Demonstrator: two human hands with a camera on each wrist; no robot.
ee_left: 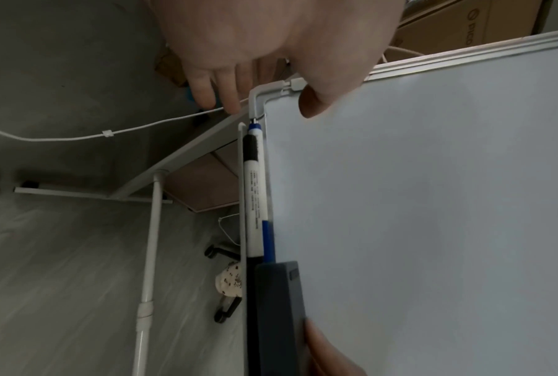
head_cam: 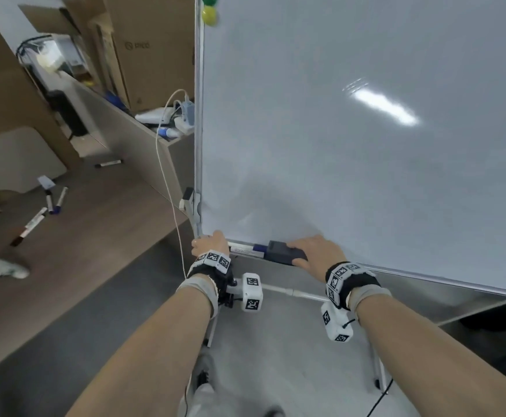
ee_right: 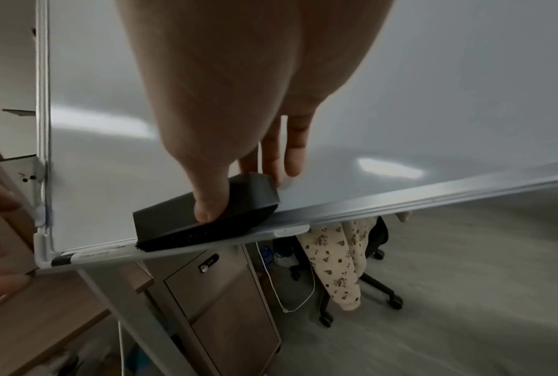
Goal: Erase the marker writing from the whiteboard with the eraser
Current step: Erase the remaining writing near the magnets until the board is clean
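The eraser [head_cam: 285, 252], dark grey, is seen lying in the ledge along the lower edge of the whiteboard [head_cam: 366, 130], near that board's lower left corner. It is gripped by the right hand [head_cam: 315, 251]: the thumb is pressed on its outer face and the fingers [ee_right: 295, 150] are laid behind it, against the board. A blue-capped marker [ee_left: 255, 193] is lodged in the same ledge, between the eraser and the corner. That corner of the frame is clasped by the left hand [head_cam: 211, 243], thumb on the board face, fingers curled behind the edge.

No writing can be made out on the board in any view; only a ceiling-light glare is shown. The step is judged to be either picking the eraser up or setting it back, and which cannot be told. If ink remains out of sight, the eraser would need lifting clear of the ledge and pressing flat to the board.

Left of the whiteboard, a wooden worktop [head_cam: 74, 236] is strewn with loose markers [head_cam: 30, 225] and a crumpled cloth [head_cam: 8, 269]. Cardboard boxes [head_cam: 143, 49] are stacked beyond it. Two magnets [head_cam: 209, 9] are stuck at the board's upper left edge. A white cable [head_cam: 167, 182] is hung down beside the frame.
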